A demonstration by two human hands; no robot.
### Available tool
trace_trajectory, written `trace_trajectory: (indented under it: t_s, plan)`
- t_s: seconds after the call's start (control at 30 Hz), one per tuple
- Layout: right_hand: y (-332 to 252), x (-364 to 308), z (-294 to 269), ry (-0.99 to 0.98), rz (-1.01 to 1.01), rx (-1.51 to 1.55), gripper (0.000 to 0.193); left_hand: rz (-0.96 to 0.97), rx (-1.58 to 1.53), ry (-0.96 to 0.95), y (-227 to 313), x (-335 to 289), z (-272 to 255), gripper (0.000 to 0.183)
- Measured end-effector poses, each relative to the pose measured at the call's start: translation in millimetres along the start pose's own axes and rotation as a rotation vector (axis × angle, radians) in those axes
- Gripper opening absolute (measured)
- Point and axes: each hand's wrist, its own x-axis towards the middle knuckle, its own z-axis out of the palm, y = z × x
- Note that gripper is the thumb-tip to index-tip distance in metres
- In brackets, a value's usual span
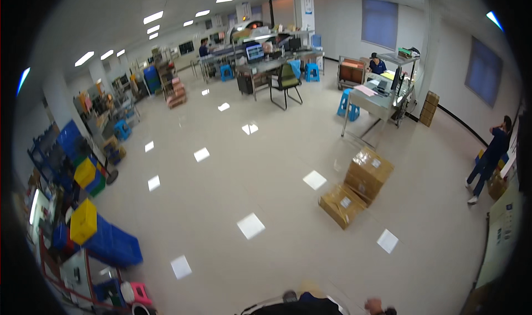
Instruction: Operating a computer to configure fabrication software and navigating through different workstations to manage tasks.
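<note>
My right hand point(374, 305) shows at the lower edge, right of my dark clothing point(313, 306). It is small and blurred, with a dark band at the wrist, and I cannot make out its fingers or anything in them. My left hand is out of sight. The nearest things ahead on the right are two taped brown cardboard boxes, a taller one point(368, 173) and a lower one point(342, 205), touching each other on the floor.
Blue bins point(113, 243) with a yellow bin point(83, 222) stand at the left, near a pink stool point(141, 294). A metal table point(372, 101) and a green chair point(286, 81) are farther off. At the right stands a person point(492, 154); another sits behind the table point(377, 65).
</note>
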Motion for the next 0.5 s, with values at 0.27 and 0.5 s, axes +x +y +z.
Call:
trace_trajectory:
  t_s: [0.27,0.5]
  plan:
    - [-142.5,69.9,-103.1,-0.540,0.588,0.496,0.037,0.184,0.018,0.033,261.3,144.5,116.8,0.051]
    - [-161.8,525.7,-230.9,-0.181,0.009,-0.034,0.026,0.135,0.031,-0.045,461.7,246.5,281.1,0.053]
